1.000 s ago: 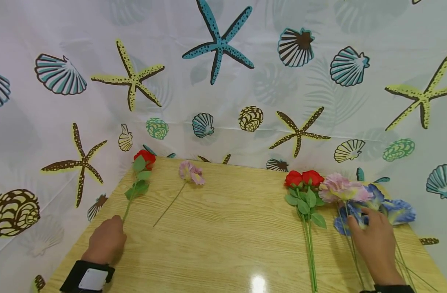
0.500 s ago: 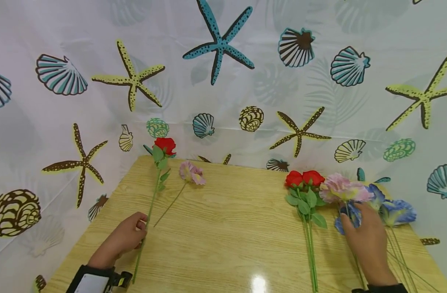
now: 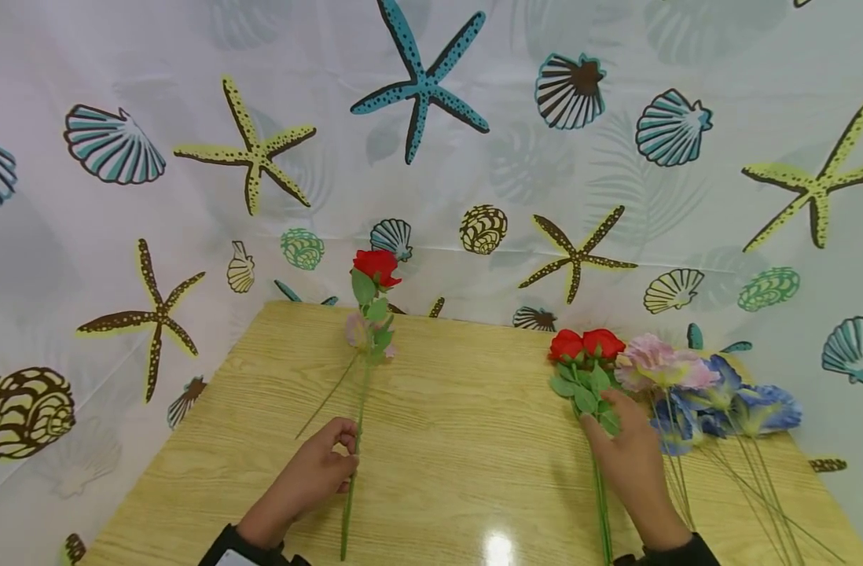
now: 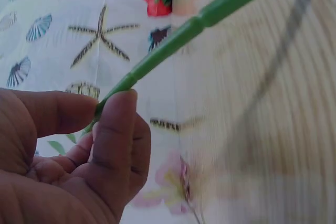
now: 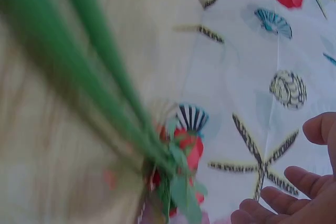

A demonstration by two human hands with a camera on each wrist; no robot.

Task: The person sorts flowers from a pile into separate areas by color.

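Note:
My left hand [image 3: 321, 465] pinches the green stem of a single red artificial rose [image 3: 376, 267], raised and leaning slightly right. In the left wrist view, thumb and fingers close on that stem [image 4: 168, 45]. My right hand [image 3: 633, 464] is over the leaves of two red roses [image 3: 603, 344] lying side by side at the right, their stems pointing toward me. The right wrist view has this hand's fingers [image 5: 283, 200] spread and loosely bent, apart from the paired roses [image 5: 190, 150].
A pink flower [image 3: 356, 332] lies partly hidden behind the held rose. Right of the paired roses lie a larger pink flower [image 3: 661, 363] and several blue flowers [image 3: 765, 409], thin stems crossing. A curtain [image 3: 431, 189] printed with shells and starfish stands behind the wooden table [image 3: 460, 440].
My left hand has lifted the rose off the left side and carried it right, across the small pink flower. My right hand has moved left from the blue and pink flowers to the paired roses.

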